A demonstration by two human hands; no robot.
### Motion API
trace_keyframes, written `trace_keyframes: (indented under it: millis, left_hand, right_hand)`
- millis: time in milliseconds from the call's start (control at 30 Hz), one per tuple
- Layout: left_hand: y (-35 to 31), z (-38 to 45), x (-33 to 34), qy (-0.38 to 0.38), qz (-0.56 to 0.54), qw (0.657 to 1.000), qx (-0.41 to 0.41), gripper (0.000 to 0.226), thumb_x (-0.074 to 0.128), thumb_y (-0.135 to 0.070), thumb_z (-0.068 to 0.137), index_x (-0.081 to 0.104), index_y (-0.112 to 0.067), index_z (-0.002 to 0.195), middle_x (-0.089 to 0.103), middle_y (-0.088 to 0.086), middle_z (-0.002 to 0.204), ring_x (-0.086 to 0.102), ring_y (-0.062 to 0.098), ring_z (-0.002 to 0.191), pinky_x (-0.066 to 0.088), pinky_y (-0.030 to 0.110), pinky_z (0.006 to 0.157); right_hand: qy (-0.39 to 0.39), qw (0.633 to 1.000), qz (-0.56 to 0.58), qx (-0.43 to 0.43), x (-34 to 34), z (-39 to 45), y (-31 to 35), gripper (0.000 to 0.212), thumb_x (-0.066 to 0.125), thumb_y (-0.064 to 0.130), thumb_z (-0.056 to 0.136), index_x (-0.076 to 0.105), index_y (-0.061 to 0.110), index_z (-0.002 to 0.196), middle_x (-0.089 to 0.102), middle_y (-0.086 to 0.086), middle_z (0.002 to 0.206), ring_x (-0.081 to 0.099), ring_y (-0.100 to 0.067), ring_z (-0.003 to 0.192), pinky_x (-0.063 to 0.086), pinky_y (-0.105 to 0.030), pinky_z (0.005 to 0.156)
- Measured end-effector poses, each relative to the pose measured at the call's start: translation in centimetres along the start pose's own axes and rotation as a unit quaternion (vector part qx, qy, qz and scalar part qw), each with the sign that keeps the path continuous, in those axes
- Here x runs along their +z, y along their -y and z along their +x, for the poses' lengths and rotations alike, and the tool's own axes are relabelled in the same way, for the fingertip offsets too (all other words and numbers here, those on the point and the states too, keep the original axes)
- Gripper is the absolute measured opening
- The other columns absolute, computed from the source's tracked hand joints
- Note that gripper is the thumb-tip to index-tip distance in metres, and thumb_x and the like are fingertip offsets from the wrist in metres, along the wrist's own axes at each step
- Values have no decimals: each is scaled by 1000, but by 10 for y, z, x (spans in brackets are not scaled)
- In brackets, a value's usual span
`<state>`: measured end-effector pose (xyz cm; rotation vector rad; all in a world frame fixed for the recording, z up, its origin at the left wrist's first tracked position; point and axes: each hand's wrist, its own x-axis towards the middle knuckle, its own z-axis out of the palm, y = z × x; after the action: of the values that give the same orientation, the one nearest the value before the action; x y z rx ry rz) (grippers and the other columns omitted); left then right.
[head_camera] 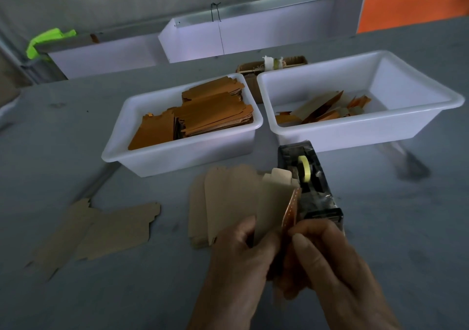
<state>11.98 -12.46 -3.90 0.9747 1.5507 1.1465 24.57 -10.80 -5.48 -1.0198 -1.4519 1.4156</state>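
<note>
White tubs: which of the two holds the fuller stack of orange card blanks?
The smaller left tub: its orange blanks are piled high, while the larger right tub holds few scattered pieces.

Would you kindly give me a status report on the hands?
Left hand and right hand both grip folded brown cardboard box blank. Blank held upright. Black tape dispenser just behind it.

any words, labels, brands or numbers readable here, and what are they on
None can be read.
The card blank held by the left hand and right hand shows only a row of pale dots, no letters.
The tape dispenser shows no legible label; its surface is blurred.
The smaller tub and larger tub are plain white.
</note>
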Motion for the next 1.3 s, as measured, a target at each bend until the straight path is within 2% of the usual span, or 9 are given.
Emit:
trace_keyframes:
  millis: [67,167,367,467,533,700,1067,1167,1300]
  left_hand:
    - [-1,-2,-3,25,42,998,37,44,50,-51,92,65,-13,74,60,12,64,57,15,58,43,19,53]
    - [-1,-3,-7,45,73,994,62,38,53,-54,87,67,-20,77,62,0,60,58,9,56,42,16,51]
    - [-2,-2,-18,131,-28,991,-22,31,63,-41,83,74,-14,94,67,19,90,63,31,85,46,38,79]
    - [-5,-4,-17,185,-11,982,-42,30,62,-39,81,74,-19,99,71,16,102,66,31,99,49,40,88]
    - [-6,-5,-16,189,-12,981,-45,27,66,-35,79,72,-18,99,72,14,99,69,24,92,52,30,78]
    - [-8,-9,-11,107,38,993,-26,14,70,-35,80,67,-21,84,64,-13,60,56,-5,53,39,9,50]
    - [-1,-19,13,-135,161,971,115,9,75,-37,70,70,-37,78,65,-11,80,63,2,77,48,12,62]
    - [1,-19,20,-164,211,947,177,17,77,-25,73,70,-39,69,57,-12,72,60,5,71,45,13,55]
    - [-2,-20,29,-139,432,858,240,26,83,-13,53,77,-17,78,53,0,62,58,18,55,36,17,47]
  right_hand:
    - [5,1000,11,21,-4,3,-2,31,55,36,71,58,14,93,68,-13,66,67,-28,55,56,-35,53]
    - [30,996,51,72,-9,6,2,28,56,27,71,61,10,93,68,-16,67,67,-29,56,55,-33,52]
    - [-100,987,-121,28,-14,0,8,41,54,65,52,61,36,80,70,13,68,64,-3,56,49,-18,57]
    - [-7,994,37,105,-14,5,11,32,65,49,61,73,30,86,74,-6,80,71,-20,74,54,-34,70]
    - [28,975,151,160,-15,8,11,27,67,29,66,75,22,90,73,-14,86,71,-28,79,54,-38,71]
    - [-8,970,174,172,-16,11,6,24,66,23,59,77,24,80,71,-10,71,70,-22,65,56,-27,58]
    - [-32,973,166,155,-14,13,9,21,65,22,60,77,17,76,72,-17,74,70,-24,63,55,-23,52]
    - [-43,971,172,163,-13,13,8,22,65,20,59,76,11,77,71,-19,74,69,-23,62,56,-24,52]
    - [-51,972,164,163,-9,12,10,22,65,23,57,77,17,75,72,-18,76,70,-26,68,58,-26,55]
